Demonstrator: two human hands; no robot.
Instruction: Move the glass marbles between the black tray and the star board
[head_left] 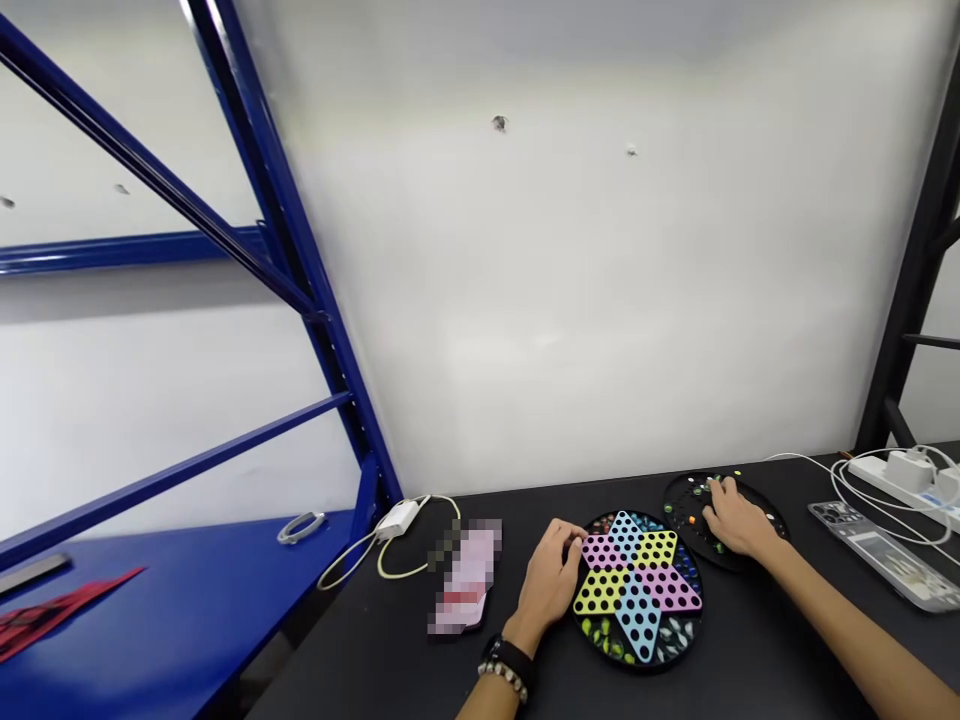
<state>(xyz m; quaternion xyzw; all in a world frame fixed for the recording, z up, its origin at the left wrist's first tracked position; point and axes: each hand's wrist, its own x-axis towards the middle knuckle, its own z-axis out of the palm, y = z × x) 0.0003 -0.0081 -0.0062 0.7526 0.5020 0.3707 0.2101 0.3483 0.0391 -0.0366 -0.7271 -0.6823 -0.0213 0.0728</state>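
Note:
A round Chinese checkers board [625, 566] with a pink, yellow and blue star of holes lies on the black table. Coloured marbles fill the pockets around the star: green ones [609, 640] at the front left and clear-white ones [676, 636] at the front right. My left hand [553, 572] is at the board's left rim, its fingers bent and closed on the edge. Behind and right of the board is a round black tray [763, 495] with a few scattered marbles. Over it my right hand [736, 518] reaches down, fingers bent and apart. Its fingertips are partly hidden.
Left of the board lies a pixelated pink phone [471, 575], near a white adapter [400, 517] with a cable. A second phone [885, 555] and a white power strip [900, 480] with cables are at right. A blue frame [300, 260] and blue table [165, 600] stand left.

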